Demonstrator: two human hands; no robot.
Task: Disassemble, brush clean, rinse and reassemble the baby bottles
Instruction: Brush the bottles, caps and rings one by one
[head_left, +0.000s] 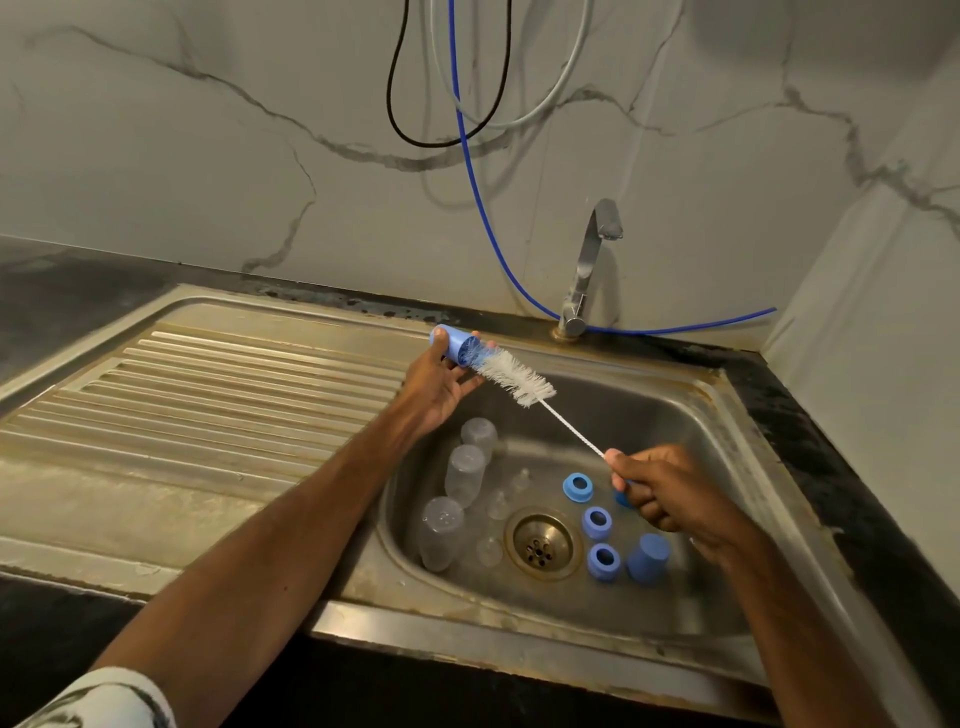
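Scrubbing: our left hand clasps the blue bottle cap; our right hand grips the bottle brush, its shaft running up-left from that hand into the cap's mouth.

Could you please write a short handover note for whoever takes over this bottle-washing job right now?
Left hand: holds a blue cap, open end toward the brush.
Right hand: grips the bottle brush by its handle; the bristle tip is inside the cap.
In the sink basin: three clear bottles, three blue collar rings, a second blue cap, clear nipples near the drain.
Done: bottles disassembled.
Left: finish brushing, rinse, reassemble. Which loose parts are already brushed cannot be told.
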